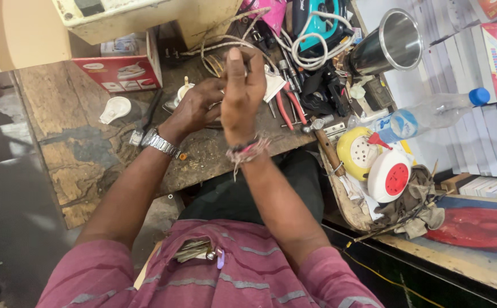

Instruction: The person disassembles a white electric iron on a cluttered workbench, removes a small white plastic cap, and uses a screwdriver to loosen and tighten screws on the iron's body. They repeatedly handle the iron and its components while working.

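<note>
My right hand [241, 91] is raised above the worn wooden workbench [83, 165], fingers pinched on a thin whitish cord [225, 43] that loops away over the bench. My left hand [194, 108], with a metal watch [160, 142] on its wrist, is lower and just left of the right hand, fingers curled near the cord's end; what it grips is hidden behind the right hand. Red-handled pliers [287, 108] lie right of both hands.
A red and white box [124, 71] and a white plastic part [115, 108] lie at the left. A steel cup [394, 43], a plastic bottle [431, 114], a yellow and a white-red round case [374, 162], coiled cables and tools crowd the right side.
</note>
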